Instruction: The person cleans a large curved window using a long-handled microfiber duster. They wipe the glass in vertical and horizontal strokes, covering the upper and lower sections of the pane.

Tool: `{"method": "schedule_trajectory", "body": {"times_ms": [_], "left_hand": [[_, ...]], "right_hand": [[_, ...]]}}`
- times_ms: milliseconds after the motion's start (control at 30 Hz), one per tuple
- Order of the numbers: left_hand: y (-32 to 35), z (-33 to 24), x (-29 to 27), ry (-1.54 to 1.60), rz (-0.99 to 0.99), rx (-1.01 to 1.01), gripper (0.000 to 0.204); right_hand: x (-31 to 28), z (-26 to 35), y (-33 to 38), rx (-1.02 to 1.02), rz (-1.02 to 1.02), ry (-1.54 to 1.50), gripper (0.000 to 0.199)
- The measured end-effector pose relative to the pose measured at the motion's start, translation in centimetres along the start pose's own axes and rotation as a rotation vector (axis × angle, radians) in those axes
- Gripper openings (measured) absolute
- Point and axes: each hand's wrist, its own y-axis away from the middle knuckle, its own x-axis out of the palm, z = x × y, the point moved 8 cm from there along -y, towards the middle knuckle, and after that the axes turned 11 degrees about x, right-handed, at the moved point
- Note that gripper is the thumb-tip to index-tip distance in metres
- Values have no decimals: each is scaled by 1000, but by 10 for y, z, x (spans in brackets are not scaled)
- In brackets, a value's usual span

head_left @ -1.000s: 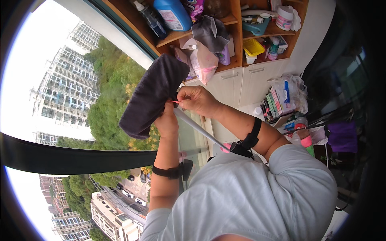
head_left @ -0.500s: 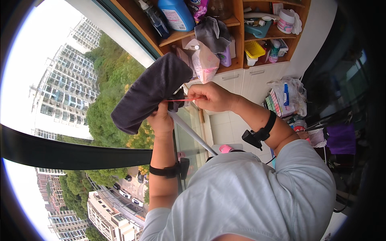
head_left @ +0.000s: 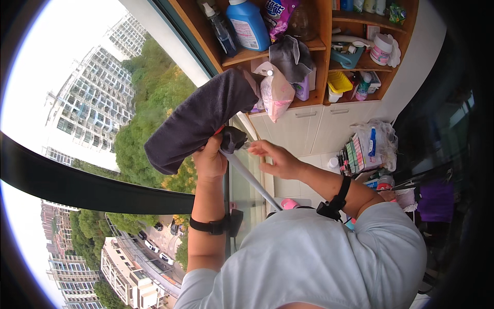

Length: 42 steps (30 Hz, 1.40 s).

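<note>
A dark grey towel-like cloth is wrapped around a long head in front of the window. A light grey pole runs from under it down toward my body. My left hand grips the cloth's lower side, near the pole's top, with the thumb pressed up. Beside that thumb a short bit of red band shows; the rest of it is hidden. A dark bunched end of cloth sticks out to the right. Apart from it, my right hand is open and holds nothing visible, fingers spread and slightly bent.
A wooden shelf unit with bottles, bags and a grey rag stands ahead, above white cabinet doors. A window frame bar crosses at left. Plastic-wrapped packs lie at right; a pink slipper is on the floor.
My right hand has let go of the stretched red band and moved right and down, its fingers opening. The band now sits close against the cloth. My left hand keeps its hold.
</note>
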Motion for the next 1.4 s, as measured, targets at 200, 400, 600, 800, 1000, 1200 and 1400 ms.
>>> {"method": "schedule_trajectory", "body": {"times_ms": [200, 400, 600, 800, 1000, 1200, 1400], "left_hand": [[12, -10, 23, -118, 36, 22, 33], [39, -30, 26, -389, 153, 113, 36], [90, -27, 19, -525, 442, -169, 123], [200, -49, -36, -647, 412, -588, 70], [284, -67, -67, -593, 3, -375, 59], [295, -173, -75, -662, -529, 473, 24], [272, -283, -76, -922, -829, 568, 27]], "right_hand": [[88, -80, 6, 300, 340, -303, 37], [83, -64, 12, 210, 384, -274, 28], [96, -47, 22, 247, 522, -403, 24], [128, 11, 41, 124, 931, -553, 16], [199, 111, 59, -51, 1289, -330, 26], [299, 239, 61, -285, 1368, -327, 41], [278, 274, 24, -963, 815, -149, 61]]}}
